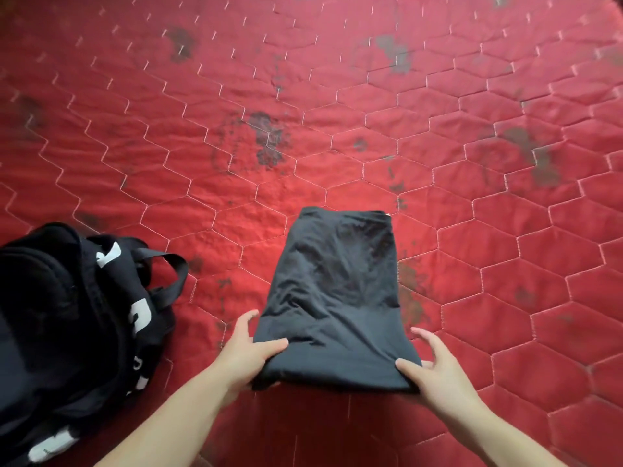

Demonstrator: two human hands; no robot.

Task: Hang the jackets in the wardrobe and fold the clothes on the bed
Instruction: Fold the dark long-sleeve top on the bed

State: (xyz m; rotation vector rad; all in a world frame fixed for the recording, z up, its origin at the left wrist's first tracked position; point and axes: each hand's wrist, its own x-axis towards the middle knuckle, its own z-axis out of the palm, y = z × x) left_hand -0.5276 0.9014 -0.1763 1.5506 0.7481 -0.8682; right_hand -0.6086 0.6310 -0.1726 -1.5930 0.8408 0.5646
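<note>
A black garment (333,298), folded into a long narrow rectangle, lies on the red quilted bed cover (303,112) just in front of me. My left hand (247,352) grips its near left corner, thumb on top and fingers tucked under the cloth. My right hand (431,365) holds the near right corner the same way, thumb pressed on the fabric and the other fingers spread beside the edge. The far end of the garment lies flat on the bed.
A black bag (70,332) with white lettering and a looped strap lies on the bed at the near left, a short gap from my left hand. The red cover with its hexagon stitching and dark worn patches stretches away on all other sides.
</note>
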